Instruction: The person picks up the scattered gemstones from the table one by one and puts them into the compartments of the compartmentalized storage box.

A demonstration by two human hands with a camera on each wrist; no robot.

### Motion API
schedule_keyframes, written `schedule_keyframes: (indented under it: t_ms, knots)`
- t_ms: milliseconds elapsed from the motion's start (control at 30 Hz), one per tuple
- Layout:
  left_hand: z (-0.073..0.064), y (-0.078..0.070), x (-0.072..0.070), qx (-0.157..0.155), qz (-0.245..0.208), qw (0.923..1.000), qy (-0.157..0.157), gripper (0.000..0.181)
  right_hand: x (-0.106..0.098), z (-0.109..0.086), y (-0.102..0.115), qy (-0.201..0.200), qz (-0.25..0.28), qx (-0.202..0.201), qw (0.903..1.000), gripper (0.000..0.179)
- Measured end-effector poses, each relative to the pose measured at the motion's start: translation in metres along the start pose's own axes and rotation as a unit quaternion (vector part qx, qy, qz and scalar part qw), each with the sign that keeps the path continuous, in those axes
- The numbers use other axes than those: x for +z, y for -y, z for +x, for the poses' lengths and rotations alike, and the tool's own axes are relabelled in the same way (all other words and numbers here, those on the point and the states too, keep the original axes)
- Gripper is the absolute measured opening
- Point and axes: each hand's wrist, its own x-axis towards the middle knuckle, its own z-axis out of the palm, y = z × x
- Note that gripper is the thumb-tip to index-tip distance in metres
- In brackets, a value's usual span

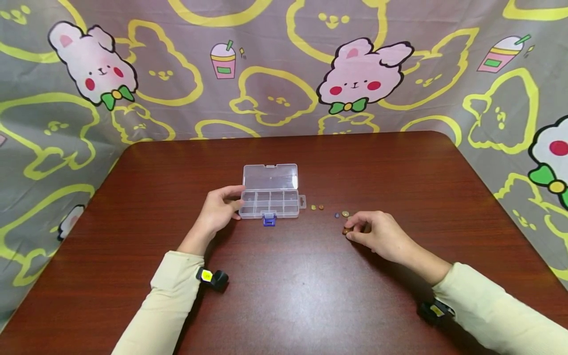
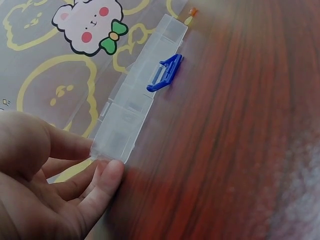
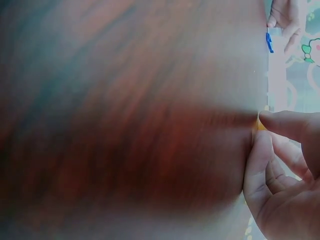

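A clear plastic compartment box [image 1: 269, 211] lies on the table with its lid [image 1: 270, 177] raised at the back. Its blue latch [image 1: 269, 221] hangs at the front. My left hand [image 1: 217, 209] holds the box's left end, thumb and fingers at the corner in the left wrist view. To the right of the box, my right hand [image 1: 380, 234] pinches a small amber-brown stone [image 1: 346, 230] between thumb and fingertip, low at the tabletop. Just beyond those fingertips lie a yellowish stone [image 1: 345, 214] and a bluish one [image 1: 337, 215].
Near the box's hanging tab [image 1: 302, 201] sit a small yellow-green piece [image 1: 313, 207] and an orange-brown piece [image 1: 321, 207]. The dark red-brown wooden table [image 1: 284, 291] reaches back to a patterned cloth [image 1: 275, 64] that rises behind and at both sides.
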Motion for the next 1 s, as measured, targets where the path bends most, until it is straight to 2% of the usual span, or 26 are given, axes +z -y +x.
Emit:
schedule_keyframes:
  t_ms: [733,1000]
  knots:
    - [0.0006,-0.0011,-0.0001,0.0,-0.016,0.9999,-0.001,0.04,-0.0019,0.0005,0.0058,-0.002,-0.033,-0.012,0.9994,0.016]
    - [-0.0006,-0.0008,-0.0006,-0.002,-0.014,0.9999,0.0,0.04,-0.0007,-0.0001,0.0082,0.009,-0.028,0.002,0.9996,0.016]
